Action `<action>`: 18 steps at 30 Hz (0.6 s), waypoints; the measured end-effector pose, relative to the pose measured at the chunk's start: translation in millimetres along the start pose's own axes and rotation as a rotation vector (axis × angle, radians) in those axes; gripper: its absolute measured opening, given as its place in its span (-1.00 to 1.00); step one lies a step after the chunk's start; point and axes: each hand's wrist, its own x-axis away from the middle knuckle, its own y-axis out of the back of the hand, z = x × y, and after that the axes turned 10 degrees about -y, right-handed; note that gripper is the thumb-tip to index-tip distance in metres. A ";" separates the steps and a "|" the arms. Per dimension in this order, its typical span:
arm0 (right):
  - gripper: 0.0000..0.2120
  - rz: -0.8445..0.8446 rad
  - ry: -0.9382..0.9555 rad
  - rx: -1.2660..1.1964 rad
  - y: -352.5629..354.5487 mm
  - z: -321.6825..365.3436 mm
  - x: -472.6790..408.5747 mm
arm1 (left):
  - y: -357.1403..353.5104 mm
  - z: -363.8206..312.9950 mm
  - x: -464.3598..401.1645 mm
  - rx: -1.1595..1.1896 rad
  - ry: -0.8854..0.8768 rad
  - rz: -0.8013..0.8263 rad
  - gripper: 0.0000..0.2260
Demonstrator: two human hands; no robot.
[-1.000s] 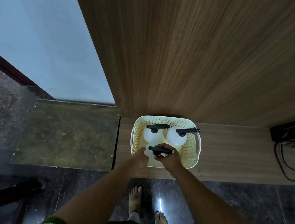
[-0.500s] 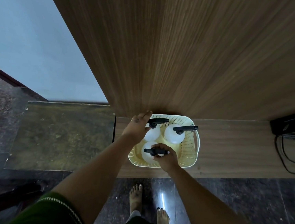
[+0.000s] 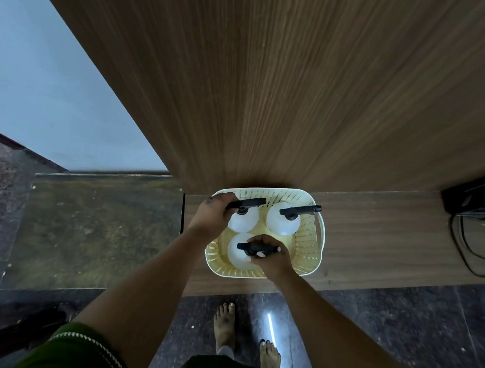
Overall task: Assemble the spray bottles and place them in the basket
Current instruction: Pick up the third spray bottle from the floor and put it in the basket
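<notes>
I've got left hand (image 3: 213, 215) gripping rear-left bottle's trigger head (image 3: 248, 203), right hand (image 3: 270, 258) pinching front bottle's head (image 3: 256, 248), centre-low in frame in the basket (image 3: 319, 234); prob. light, slick plastic, so hold at neck.

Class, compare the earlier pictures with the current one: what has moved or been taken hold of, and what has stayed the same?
The left hand left the near bottle, reached to the far-left bottle and now grips its black spray head. The right hand still holds the near bottle's spray head. The far-right bottle and the basket stayed put on the wooden shelf.
</notes>
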 end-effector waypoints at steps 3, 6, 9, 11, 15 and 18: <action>-0.63 -0.001 -0.027 -0.034 0.9 -3.5 -1.5 | -0.5 -1.2 1.9 0.030 0.045 -0.001 -0.93; -0.66 0.013 -0.036 -0.025 -2.3 -3.5 -3.6 | 0.7 -5.2 -3.5 0.009 0.034 0.051 -0.92; -0.68 0.003 -0.015 0.013 -5.1 -2.2 -6.3 | 0.9 -6.6 -11.1 0.025 0.042 0.105 -0.87; -0.63 0.003 -0.041 0.017 -5.5 -3.4 -8.0 | 1.3 -7.1 -13.6 0.007 0.068 0.126 -0.84; -0.43 -0.025 -0.132 0.007 8.5 -2.3 -5.1 | 1.2 -5.8 -13.1 -0.059 0.080 0.167 -0.80; -0.45 0.003 -0.087 0.139 24.0 -1.9 0.3 | 2.5 -5.2 -12.6 -0.076 0.082 0.179 -0.76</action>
